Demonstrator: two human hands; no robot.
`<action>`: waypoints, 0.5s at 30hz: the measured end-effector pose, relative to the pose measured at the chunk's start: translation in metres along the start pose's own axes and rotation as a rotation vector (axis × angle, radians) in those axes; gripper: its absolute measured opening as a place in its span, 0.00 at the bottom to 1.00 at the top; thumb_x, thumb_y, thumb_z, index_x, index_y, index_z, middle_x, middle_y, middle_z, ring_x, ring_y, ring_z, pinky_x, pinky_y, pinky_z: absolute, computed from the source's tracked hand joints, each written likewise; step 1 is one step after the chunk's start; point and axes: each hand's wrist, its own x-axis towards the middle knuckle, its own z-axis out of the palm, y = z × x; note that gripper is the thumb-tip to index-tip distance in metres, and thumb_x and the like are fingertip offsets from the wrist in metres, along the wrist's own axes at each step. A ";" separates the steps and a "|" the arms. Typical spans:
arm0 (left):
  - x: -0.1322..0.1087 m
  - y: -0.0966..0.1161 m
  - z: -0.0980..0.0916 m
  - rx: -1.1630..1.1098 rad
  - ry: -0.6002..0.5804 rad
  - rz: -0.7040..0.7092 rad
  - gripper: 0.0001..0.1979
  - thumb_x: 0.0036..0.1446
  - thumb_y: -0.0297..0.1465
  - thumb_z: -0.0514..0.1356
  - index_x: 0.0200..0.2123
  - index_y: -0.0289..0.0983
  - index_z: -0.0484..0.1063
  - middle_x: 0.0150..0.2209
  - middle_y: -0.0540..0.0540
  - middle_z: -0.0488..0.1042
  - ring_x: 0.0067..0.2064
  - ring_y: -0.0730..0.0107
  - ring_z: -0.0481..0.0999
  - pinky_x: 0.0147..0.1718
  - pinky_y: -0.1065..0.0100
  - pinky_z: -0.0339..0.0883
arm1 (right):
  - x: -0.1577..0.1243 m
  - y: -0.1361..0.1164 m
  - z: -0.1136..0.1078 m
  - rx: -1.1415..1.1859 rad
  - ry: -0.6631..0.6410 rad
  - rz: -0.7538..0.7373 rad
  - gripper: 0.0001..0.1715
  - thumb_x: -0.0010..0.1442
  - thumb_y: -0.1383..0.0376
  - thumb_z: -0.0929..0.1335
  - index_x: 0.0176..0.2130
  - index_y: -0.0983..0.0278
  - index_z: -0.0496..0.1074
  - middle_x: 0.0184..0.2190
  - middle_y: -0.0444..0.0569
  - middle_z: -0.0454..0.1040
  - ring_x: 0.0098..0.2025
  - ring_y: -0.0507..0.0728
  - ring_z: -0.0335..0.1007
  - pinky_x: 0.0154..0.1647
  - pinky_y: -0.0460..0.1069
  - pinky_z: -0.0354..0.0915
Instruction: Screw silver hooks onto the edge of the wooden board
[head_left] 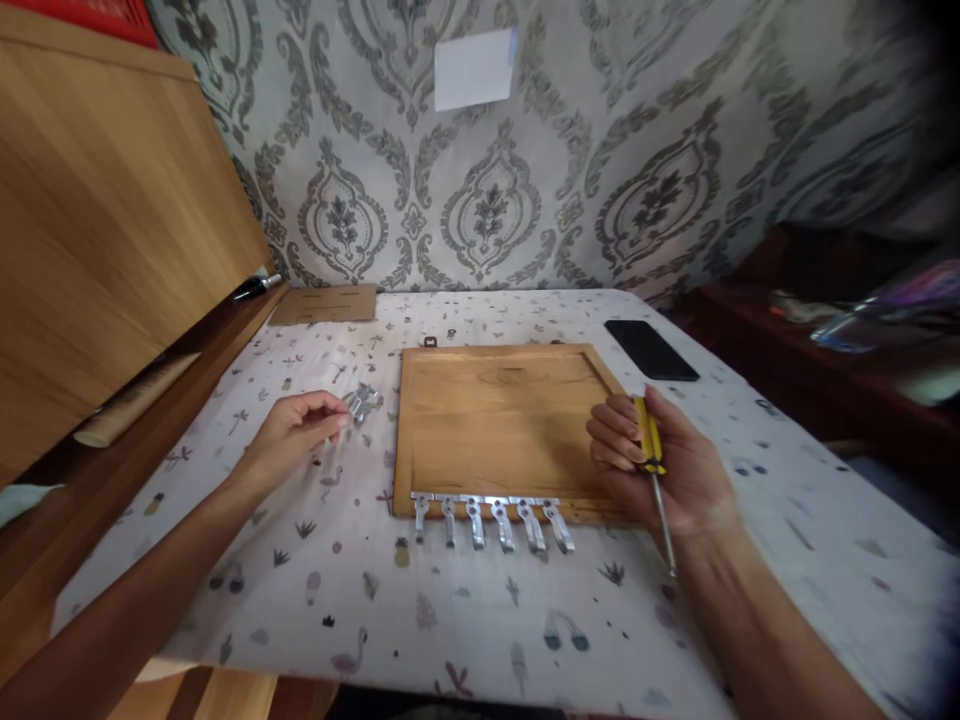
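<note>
Between the fingers of my left hand (311, 420) is a small bunch of shiny metal hooks (363, 401), held just left of a wooden framed board (495, 420). The board lies flat on the table. Several metal hooks (475, 522) sit in a row along its near edge, their ends reaching past the frame. My right hand (675, 460) is closed around the yellow and black handle of a screwdriver (651, 440), its shaft pointing down toward me. That hand is over the board's right near corner and hides it.
A black phone (651, 350) lies at the right back of the printed tablecloth (450, 620). Flat cardboard (326, 304) rests at the back left. A wooden cabinet (120, 230) walls off the left side, and a patterned wall (487, 190) closes the back.
</note>
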 end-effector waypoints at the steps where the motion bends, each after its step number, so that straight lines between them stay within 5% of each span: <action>1: -0.004 0.005 0.004 -0.060 -0.018 -0.030 0.16 0.51 0.45 0.68 0.32 0.37 0.78 0.23 0.52 0.70 0.22 0.76 0.62 0.22 0.73 0.55 | 0.000 0.000 -0.001 0.013 -0.006 -0.001 0.22 0.70 0.58 0.69 0.26 0.60 0.62 0.23 0.37 0.49 0.20 0.48 0.36 0.16 0.41 0.50; 9: -0.023 0.034 0.030 -0.316 -0.102 -0.156 0.18 0.43 0.42 0.75 0.31 0.36 0.78 0.21 0.54 0.69 0.20 0.80 0.58 0.20 0.75 0.50 | -0.002 0.002 -0.004 0.090 -0.101 0.016 0.25 0.69 0.57 0.72 0.28 0.60 0.58 0.22 0.36 0.53 0.19 0.47 0.44 0.17 0.38 0.56; 15: -0.030 0.036 0.037 -0.331 -0.096 -0.147 0.18 0.41 0.42 0.75 0.30 0.36 0.78 0.21 0.53 0.70 0.20 0.80 0.59 0.20 0.75 0.51 | -0.001 0.004 -0.005 0.152 -0.092 0.053 0.24 0.68 0.58 0.73 0.28 0.60 0.59 0.22 0.36 0.56 0.18 0.46 0.48 0.16 0.38 0.57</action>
